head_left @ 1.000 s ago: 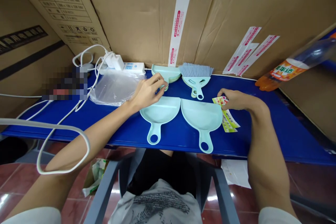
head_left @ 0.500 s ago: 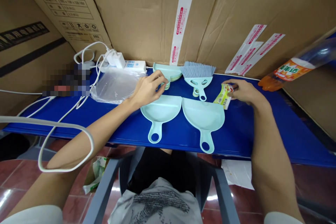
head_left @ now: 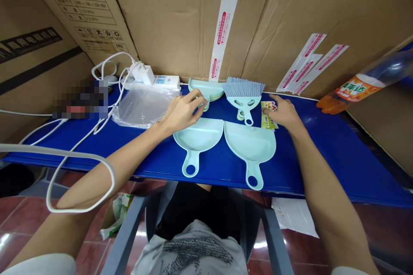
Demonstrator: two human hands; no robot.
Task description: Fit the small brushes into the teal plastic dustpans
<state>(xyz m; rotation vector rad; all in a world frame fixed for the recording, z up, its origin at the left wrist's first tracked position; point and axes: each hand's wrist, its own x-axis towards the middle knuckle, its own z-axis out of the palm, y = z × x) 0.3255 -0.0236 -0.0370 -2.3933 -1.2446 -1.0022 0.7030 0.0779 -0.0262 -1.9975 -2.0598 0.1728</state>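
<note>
Near the blue surface's (head_left: pixel 355 167) far edge, right of the hand brush (head_left: pixel 243 90): printed cards (head_left: pixel 267 123) at the right hand's (head_left: pixel 284 114) widely parted thumb and forefinger.
Cards beneath the thumb, left of the palm, long axis from far edge to near. Left hand (head_left: pixel 183 111) farther off, curled beside stacked dustpans (head_left: pixel 209 87), grip unclear. Along the near edge, two mint-green dustpans (head_left: pixel 250 142), smooth floors showing.

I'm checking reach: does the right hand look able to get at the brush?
Probably yes: the right hand is near the brush, and only low-lying printed cards seem to lie between.
</note>
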